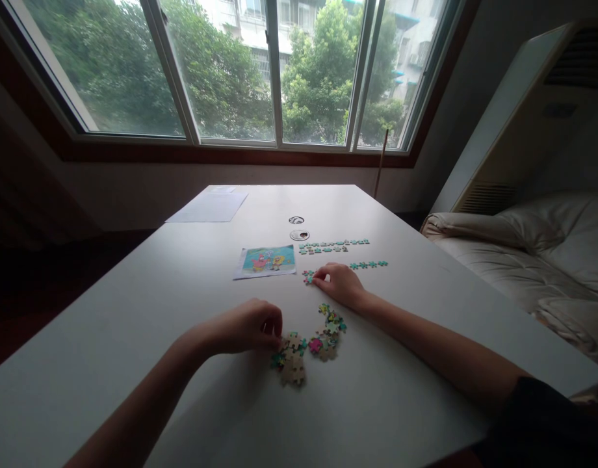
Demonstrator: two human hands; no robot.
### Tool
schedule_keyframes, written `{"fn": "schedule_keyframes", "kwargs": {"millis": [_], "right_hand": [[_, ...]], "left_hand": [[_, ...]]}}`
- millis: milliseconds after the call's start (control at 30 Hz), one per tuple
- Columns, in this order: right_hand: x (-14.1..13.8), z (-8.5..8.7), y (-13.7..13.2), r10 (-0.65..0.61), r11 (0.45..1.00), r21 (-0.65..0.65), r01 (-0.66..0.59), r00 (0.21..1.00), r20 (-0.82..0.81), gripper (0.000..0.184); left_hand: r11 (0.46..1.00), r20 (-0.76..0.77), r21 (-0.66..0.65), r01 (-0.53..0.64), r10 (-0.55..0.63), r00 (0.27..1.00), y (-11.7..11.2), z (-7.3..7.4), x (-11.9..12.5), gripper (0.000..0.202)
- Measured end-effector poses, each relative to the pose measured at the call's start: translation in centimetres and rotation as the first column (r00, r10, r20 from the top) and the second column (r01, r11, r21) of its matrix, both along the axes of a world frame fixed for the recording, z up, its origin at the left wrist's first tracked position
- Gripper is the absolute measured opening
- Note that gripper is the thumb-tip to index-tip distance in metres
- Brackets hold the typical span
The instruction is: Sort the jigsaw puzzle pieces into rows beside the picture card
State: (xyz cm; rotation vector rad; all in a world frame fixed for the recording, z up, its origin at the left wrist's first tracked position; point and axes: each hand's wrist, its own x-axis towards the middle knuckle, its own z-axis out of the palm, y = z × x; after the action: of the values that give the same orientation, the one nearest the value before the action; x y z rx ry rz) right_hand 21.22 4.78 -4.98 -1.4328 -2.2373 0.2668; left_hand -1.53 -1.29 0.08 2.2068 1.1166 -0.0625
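My left hand [250, 327] rests on the white table [133, 312] with its fingers curled, the tips touching the left edge of a pile of loose puzzle pieces [306, 348]. My right hand [338, 283] lies farther out, its fingertips on a small joined cluster of pieces [308, 277]. Whether either hand pinches a piece is hidden by the fingers. A colour reference picture [267, 261] lies just beyond. Two joined rows of teal pieces [333, 246] and a shorter strip [368, 264] sit to the right of it.
A white sheet [207, 207] lies at the table's far left. Two round cable holes [299, 234] are in the tabletop. Beyond the table is a wide window [274, 71]. A cushioned sofa [533, 247] and a tall air-conditioner unit [537, 110] stand to the right.
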Motion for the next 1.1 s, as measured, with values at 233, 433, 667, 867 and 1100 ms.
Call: {"fn": "schedule_keyframes", "kwargs": {"millis": [233, 433, 667, 867, 1100], "right_hand": [[0.3, 0.1, -0.4, 0.029, 0.997, 0.076, -0.03, 0.999, 0.016, 0.016], [1.7, 1.0, -1.4, 0.267, 0.964, 0.012, -0.267, 0.964, -0.006, 0.013], [3.9, 1.1, -2.4, 0.431, 0.892, -0.096, -0.441, 0.896, -0.109, 0.022], [3.6, 0.8, -2.6, 0.446, 0.876, -0.136, -0.463, 0.885, -0.136, 0.022], [2.7, 1.6, -3.4, 0.408, 0.884, -0.186, -0.429, 0.902, -0.143, 0.014]], "left_hand": [[1.0, 0.028, -0.003, -0.008, 0.008, 1.0, -0.1, -0.1, -0.1, 0.019], [1.0, 0.04, -0.009, -0.004, 0.004, 0.999, -0.1, -0.1, -0.1, 0.019], [0.999, 0.038, 0.041, -0.01, 0.009, 0.999, -0.3, -0.3, 0.4, 0.02], [0.972, 0.103, 0.234, -0.028, 0.004, 0.995, -0.3, -1.5, 2.2, 0.02], [0.942, 0.191, 0.31, -0.128, 0.071, 0.979, -0.5, -2.9, 3.7, 0.019]]}}
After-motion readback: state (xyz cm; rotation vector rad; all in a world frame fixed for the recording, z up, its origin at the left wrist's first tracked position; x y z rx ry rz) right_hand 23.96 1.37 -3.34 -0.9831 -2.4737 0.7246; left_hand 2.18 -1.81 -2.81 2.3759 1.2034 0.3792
